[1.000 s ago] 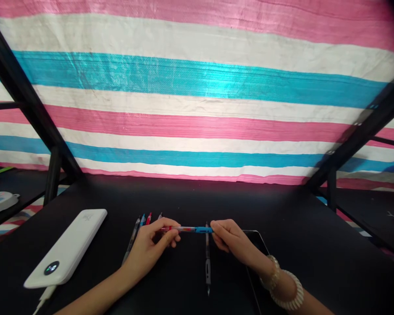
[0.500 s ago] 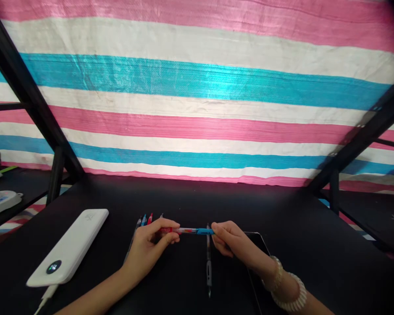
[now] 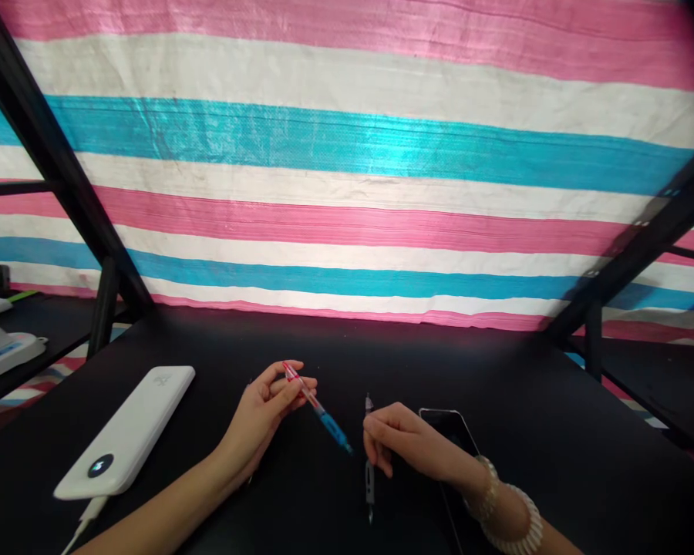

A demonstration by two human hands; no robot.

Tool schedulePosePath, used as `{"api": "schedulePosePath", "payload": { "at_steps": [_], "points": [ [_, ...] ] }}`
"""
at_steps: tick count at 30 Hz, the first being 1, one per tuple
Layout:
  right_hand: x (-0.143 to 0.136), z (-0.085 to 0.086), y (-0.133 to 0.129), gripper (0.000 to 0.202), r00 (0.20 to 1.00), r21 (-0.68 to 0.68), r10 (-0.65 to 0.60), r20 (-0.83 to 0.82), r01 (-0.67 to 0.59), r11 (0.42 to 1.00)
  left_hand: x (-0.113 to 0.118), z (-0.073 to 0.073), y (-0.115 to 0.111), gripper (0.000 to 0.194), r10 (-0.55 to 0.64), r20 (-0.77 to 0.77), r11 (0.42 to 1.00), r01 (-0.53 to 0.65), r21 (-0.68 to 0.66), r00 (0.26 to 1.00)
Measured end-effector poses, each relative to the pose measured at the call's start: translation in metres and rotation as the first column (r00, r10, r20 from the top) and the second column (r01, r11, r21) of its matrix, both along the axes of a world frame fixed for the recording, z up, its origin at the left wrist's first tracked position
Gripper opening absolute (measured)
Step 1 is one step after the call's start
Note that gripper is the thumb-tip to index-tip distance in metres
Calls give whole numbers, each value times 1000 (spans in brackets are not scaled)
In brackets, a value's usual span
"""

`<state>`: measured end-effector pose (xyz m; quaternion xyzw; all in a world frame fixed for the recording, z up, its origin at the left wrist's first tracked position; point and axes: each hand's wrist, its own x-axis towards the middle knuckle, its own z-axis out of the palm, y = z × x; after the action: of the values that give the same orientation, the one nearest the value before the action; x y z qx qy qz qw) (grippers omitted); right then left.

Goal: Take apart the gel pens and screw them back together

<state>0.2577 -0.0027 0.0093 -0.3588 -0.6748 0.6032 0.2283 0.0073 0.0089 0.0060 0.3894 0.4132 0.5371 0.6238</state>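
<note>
My left hand [image 3: 269,405] is closed on a slim pen [image 3: 318,407] with a red end, a clear middle and a blue end. The pen slants down to the right, its blue end pointing toward my right hand [image 3: 408,439]. That hand's curled fingers are at the middle of a grey and clear pen [image 3: 370,486], which lies lengthwise on the black table [image 3: 301,501]. Both ends of the grey pen show, while its middle is covered by the fingers. Behind my left hand, only slivers of other pens can be seen.
A dark phone or tablet [image 3: 451,425] lies partly beneath my right forearm. On the left rests a white power bank [image 3: 130,432] with a cable [image 3: 86,520]. Black frame bars [image 3: 63,146] and a striped sheet [image 3: 347,193] stand behind the table.
My right hand has let go of the red and blue pen and moved down to the grey pen. My left hand has risen slightly, tilting its pen and covering the pens behind it.
</note>
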Motion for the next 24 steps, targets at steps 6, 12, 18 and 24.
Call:
{"api": "schedulePosePath", "payload": {
  "at_steps": [6, 12, 18, 24],
  "points": [
    [0, 2, 0, 64, 1000, 23, -23, -1, 23, 999, 2, 5, -2, 54, -22, 16, 998, 23, -51, 1000],
    [1, 3, 0, 61, 1000, 45, -28, 14, 27, 999, 2, 5, -4, 63, -60, -20, 998, 60, -13, 998],
    [1, 2, 1, 57, 1000, 42, -19, 16, 19, 999, 1, 5, -4, 46, -124, -25, 992, 125, 13, 992],
    [2, -2, 1, 53, 999, 51, -19, 38, 17, 999, -1, 4, -4, 41, -142, -8, 989, 143, 27, 990]
  ]
}}
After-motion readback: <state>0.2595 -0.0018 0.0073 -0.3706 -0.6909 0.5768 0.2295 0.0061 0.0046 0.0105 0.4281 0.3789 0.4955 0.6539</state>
